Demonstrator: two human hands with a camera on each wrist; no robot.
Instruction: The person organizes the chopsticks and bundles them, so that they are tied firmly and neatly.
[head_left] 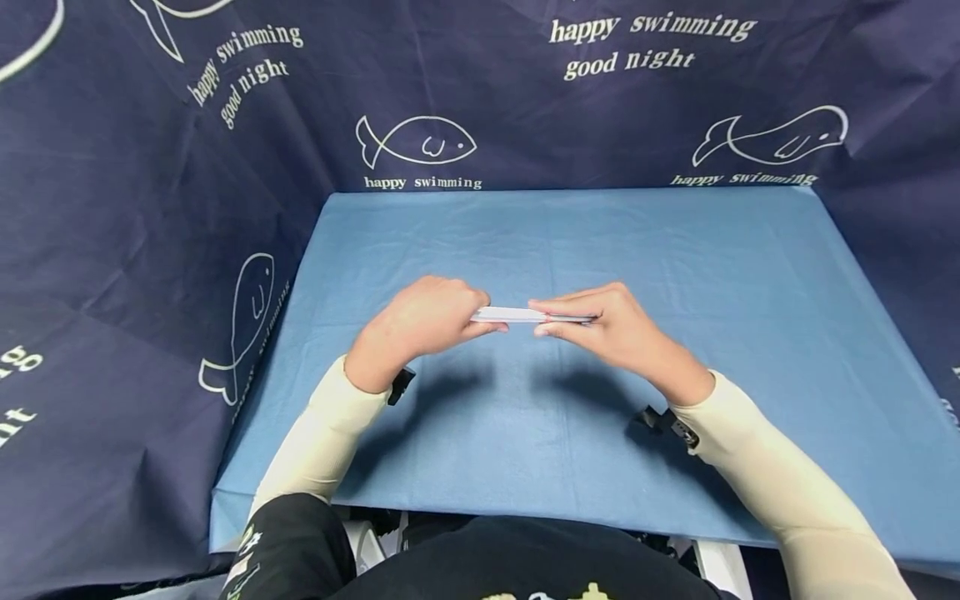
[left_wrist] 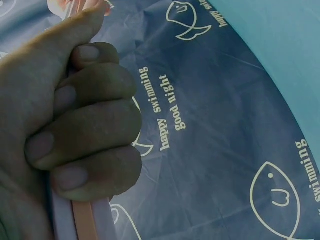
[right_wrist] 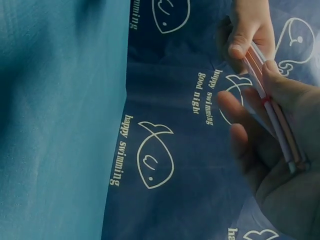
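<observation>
A slim bundle of long, thin sticks [head_left: 512, 314], pale lavender and orange, is held level above the table between both hands. A narrow red band [right_wrist: 265, 100] goes round it near its middle. My left hand [head_left: 435, 315] grips one end, with its fingers curled round the sticks in the left wrist view. At the other end, my right hand [head_left: 609, 321] pinches the bundle between thumb and fingers, beside the red band. In the right wrist view the sticks' ends [right_wrist: 296, 167] lie against the right palm. The exact kind of stick is unclear.
A blue cloth [head_left: 495, 242] covers the table under both hands. Dark navy fabric [head_left: 600, 142] with white fish drawings and lettering hangs behind and at the sides. A small black device [head_left: 401, 387] sits at the left wrist, another [head_left: 670, 425] at the right.
</observation>
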